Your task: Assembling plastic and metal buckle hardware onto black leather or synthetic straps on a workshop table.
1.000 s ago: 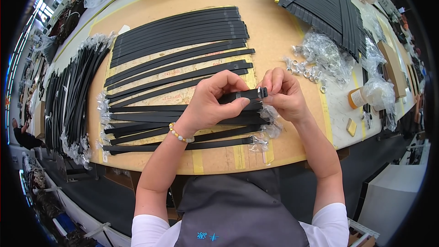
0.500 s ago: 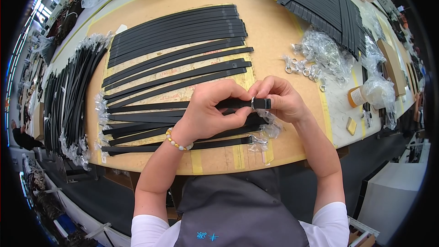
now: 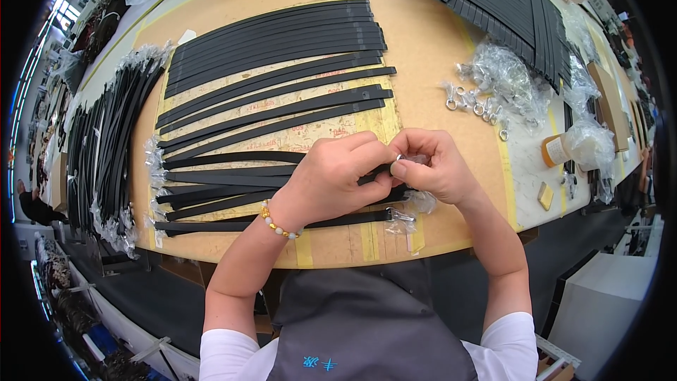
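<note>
Both my hands meet over the near part of the board. My left hand (image 3: 328, 173) is closed, its thumb and fingers pinching a black strap (image 3: 243, 159) that runs off to the left. Against its fingertips, my right hand (image 3: 441, 162) closes around the strap's end, thumb pressed by a small silver metal ring (image 3: 400, 159). Fingers hide most of the strap end and the ring. Below my hands lie more black straps (image 3: 211, 205), one ending in a plastic-wrapped metal clasp (image 3: 402, 219).
Flat black straps (image 3: 275, 42) lie in a row beyond my hands. A bundle of finished-looking straps (image 3: 113, 148) hangs over the left edge. To the right are loose metal hooks (image 3: 479, 107), crumpled clear plastic (image 3: 508, 85), a strap stack (image 3: 493, 7), an amber jar (image 3: 553, 149) and a yellow block (image 3: 545, 196).
My right fingers have shifted left and closed over the ring and the strap end, which showed before. My left hand has turned slightly, covering more of the strap.
</note>
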A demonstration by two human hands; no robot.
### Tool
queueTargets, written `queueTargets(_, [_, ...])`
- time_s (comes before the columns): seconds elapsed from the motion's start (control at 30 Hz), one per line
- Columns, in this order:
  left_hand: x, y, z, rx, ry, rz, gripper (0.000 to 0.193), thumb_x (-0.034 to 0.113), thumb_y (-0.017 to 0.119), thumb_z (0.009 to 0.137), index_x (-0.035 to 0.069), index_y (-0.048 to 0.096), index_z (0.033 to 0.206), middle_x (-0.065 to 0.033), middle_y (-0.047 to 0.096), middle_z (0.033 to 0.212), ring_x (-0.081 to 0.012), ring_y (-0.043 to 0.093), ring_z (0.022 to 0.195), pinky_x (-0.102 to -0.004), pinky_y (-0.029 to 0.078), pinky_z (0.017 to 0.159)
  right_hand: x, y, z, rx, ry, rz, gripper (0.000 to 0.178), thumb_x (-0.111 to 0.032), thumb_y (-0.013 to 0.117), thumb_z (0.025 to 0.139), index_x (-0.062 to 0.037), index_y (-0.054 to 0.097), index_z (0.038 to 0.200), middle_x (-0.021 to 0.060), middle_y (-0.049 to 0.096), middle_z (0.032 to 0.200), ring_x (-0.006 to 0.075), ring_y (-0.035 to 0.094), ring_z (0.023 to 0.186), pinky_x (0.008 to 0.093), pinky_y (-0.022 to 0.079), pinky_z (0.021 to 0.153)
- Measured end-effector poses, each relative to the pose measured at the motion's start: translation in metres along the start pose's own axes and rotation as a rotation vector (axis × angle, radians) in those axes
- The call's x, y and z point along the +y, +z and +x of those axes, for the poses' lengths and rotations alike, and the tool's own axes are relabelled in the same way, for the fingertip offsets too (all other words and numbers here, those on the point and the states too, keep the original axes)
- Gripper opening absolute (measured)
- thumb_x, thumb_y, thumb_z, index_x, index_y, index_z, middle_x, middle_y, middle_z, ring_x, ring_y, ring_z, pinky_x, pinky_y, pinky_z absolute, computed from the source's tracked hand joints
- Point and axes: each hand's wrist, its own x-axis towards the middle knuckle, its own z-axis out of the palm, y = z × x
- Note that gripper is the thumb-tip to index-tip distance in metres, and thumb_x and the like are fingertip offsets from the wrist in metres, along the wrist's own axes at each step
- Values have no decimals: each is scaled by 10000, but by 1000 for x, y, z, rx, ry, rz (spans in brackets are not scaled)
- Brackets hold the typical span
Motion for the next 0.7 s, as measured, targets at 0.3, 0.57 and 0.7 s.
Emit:
queueTargets(0.3, [5,-8,5,-103,-345,-99,244,55,771,762,20,607,939,-139,679,822,-292,696,745,-349,559,655,0,-2,2,105,58,-76,150,-146,729,949,-10,678,989,-27,659,844,18,599,739,198,512,645])
queueTargets(0.57, [1,-6,3,-107,-331,-146,229,47,751,767,13,616,949,-133,666,792,-254,671,694,-331,544,630,-1,-1,2,89,77,-91,157,-172,714,968,-21,671,980,-29,657,846,20,599,724,208,534,646])
queueTargets(0.7, [3,-6,4,-112,-350,-161,219,47,747,769,13,619,943,-124,661,776,-231,663,675,-323,538,612,-1,-2,2,85,84,-111,170,-189,712,973,-24,670,982,-28,658,850,22,598,728,208,532,645])
